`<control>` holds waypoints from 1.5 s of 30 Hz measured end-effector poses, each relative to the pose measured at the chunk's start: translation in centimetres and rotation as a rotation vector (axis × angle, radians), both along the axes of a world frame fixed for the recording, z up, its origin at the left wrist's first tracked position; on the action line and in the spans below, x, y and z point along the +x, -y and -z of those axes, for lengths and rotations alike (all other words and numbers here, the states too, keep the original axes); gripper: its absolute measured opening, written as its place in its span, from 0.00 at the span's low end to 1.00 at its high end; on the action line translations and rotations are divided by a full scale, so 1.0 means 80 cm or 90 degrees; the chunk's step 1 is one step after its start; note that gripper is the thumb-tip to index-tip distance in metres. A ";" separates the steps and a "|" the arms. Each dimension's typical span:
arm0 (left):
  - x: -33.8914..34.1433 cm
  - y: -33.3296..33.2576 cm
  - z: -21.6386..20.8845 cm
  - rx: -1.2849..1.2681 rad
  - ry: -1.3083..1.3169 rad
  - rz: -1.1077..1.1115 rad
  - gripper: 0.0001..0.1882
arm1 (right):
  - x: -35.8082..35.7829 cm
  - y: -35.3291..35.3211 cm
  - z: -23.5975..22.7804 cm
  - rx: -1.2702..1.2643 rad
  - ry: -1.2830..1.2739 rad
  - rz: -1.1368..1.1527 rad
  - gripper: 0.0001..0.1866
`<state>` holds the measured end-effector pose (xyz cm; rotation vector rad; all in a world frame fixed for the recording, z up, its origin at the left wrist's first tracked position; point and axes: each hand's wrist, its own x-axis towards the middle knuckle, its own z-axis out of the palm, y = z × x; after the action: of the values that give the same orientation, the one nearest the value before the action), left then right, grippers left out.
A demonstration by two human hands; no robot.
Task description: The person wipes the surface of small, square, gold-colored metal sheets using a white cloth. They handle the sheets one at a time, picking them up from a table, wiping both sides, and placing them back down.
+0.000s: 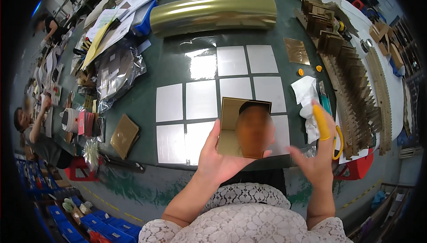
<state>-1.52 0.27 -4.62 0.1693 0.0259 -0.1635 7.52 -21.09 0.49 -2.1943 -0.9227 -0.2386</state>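
A square gold mirror panel [230, 138] rests tilted in my left hand [213, 160], the thumb along its left edge and the other fingers beneath its lower edge. A reflection fills much of its surface. My right hand [318, 154] is raised to the right of the panel, thumb and fingers apart, with a yellow finger cot [321, 122] on one finger. Its fingertips are next to a crumpled white cloth [305, 89]; whether they touch it I cannot tell. Under the panel, several pale square sheets [201, 98] lie in rows on the green table [173, 67].
A large gold film roll [213, 15] lies across the back. Yellow-handled scissors [338, 143] and a teal-handled tool [326, 103] are at right, beside a long row of brown toothed racks [351, 83]. Gold panels [124, 135] and plastic-wrapped goods [116, 71] sit at left. Other people work farther left.
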 end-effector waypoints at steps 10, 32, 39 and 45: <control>-0.004 0.008 0.007 -0.088 0.079 -0.001 0.41 | -0.005 -0.057 -0.024 -0.112 -0.067 -0.180 0.51; -0.012 -0.016 0.003 0.505 0.276 -0.260 0.77 | -0.023 -0.054 -0.015 0.088 -0.258 -0.287 0.60; -0.031 -0.019 -0.016 0.419 0.096 -0.266 0.73 | -0.022 -0.046 -0.006 0.020 -0.130 -0.162 0.38; -0.036 -0.012 -0.013 0.475 0.081 -0.256 0.83 | -0.032 -0.051 0.014 -0.049 0.008 -0.098 0.27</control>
<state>-4.42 1.23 -3.56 0.9103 -0.0080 0.2689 4.93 -17.00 -0.60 -2.1808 -1.1184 -0.1449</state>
